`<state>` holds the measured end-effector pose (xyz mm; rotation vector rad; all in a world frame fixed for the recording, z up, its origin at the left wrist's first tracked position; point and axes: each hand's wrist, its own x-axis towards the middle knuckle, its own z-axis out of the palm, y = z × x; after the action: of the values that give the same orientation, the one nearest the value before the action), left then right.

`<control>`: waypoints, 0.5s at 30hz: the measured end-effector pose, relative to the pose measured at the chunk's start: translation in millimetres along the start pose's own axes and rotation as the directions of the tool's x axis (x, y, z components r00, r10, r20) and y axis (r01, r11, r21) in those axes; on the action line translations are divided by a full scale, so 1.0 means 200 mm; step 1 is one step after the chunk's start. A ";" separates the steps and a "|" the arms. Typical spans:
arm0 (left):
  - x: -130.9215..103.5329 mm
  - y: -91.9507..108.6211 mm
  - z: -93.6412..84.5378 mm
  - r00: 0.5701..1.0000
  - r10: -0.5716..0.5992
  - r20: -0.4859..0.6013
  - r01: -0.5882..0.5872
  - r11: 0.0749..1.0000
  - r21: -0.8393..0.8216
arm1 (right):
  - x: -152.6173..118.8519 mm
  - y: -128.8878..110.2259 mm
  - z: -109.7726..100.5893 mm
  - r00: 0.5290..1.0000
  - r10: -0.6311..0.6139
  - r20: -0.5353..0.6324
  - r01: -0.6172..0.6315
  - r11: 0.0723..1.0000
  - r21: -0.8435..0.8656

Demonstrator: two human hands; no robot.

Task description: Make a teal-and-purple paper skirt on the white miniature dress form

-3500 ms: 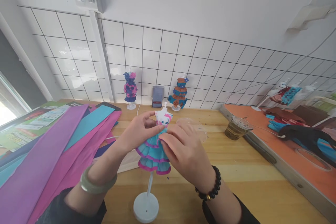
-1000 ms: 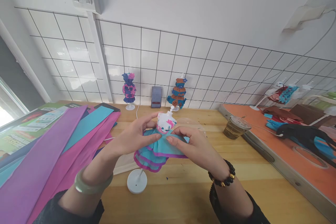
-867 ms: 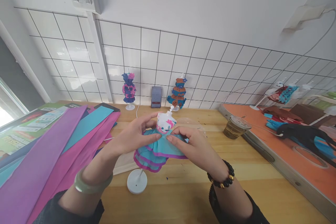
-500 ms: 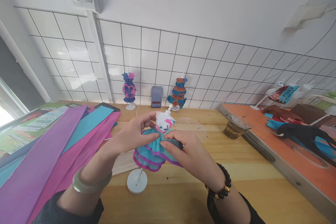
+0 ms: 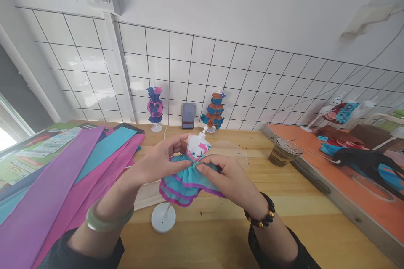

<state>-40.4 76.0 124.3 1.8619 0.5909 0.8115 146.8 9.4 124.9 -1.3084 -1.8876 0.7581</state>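
A small white dress form [image 5: 197,146] with pink and blue patches leans over its stand, whose round white base [image 5: 163,217] rests on the table. A layered turquoise crepe-paper skirt [image 5: 179,187] with purple edging hangs around its waist. My left hand [image 5: 160,159] is closed around the form's left side, thumb pressing the skirt's top edge and fingers partly hidden behind. With thumb and forefinger, my right hand [image 5: 222,172] pinches gathered skirt paper at the front of the waist. The skirt's right part drapes under that hand.
Purple, blue and pink crepe-paper strips [image 5: 69,180] lie at left. Two dressed forms, one blue-pink [image 5: 155,105] and one brown-teal [image 5: 216,109], flank a phone [image 5: 188,115] by the tiled wall. At right are a cup of brown liquid [image 5: 284,152] and an orange surface [image 5: 318,151].
My right thumb and forefinger have closed in on the skirt's waist gathers, and the skirt's right part spreads a little further right. My left hand stays nearly in place.
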 end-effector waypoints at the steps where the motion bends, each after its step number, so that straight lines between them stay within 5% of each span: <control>1: 0.00 0.00 0.00 1.000 -0.002 0.001 0.002 1.000 -0.004 | 0.00 0.00 0.00 1.000 0.017 -0.015 -0.017 1.000 0.005; 15: 0.00 0.00 0.01 1.000 -0.021 -0.016 0.022 1.000 0.016 | 0.01 0.00 0.03 0.996 0.042 -0.078 -0.040 0.999 0.026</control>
<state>-39.6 75.4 124.0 1.8623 0.6279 0.8098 141.5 11.6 121.3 -1.3463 -1.7894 0.7376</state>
